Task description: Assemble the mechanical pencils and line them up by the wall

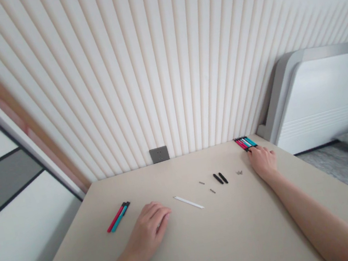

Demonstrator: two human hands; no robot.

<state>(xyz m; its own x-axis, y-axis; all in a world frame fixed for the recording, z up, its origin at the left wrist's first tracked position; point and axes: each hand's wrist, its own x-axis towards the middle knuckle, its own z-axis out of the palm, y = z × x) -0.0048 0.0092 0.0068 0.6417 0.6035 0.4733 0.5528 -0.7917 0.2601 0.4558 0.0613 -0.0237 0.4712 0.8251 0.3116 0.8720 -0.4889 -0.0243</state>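
My right hand (263, 161) is at the back right of the table, its fingers at the lower ends of a row of several red, white and teal pens (245, 143); its fingertips are partly hidden. My left hand (152, 227) rests on the table with curled fingers, and whatever is under them is hidden. Left of it lie a red pen barrel (115, 219) and a teal one (119, 219) with black ends. Between the hands are a thin white refill (188, 202), two small springs (202, 183) (212, 191), two black grip pieces (218, 178) (223, 178) and small metallic tips (239, 173).
The beige table (238, 235) meets a ribbed white wall (162, 61) with a dark socket (159, 154) low on it. A bed headboard (328, 95) stands at the right, and a white and grey cabinet (11, 193) at the left.
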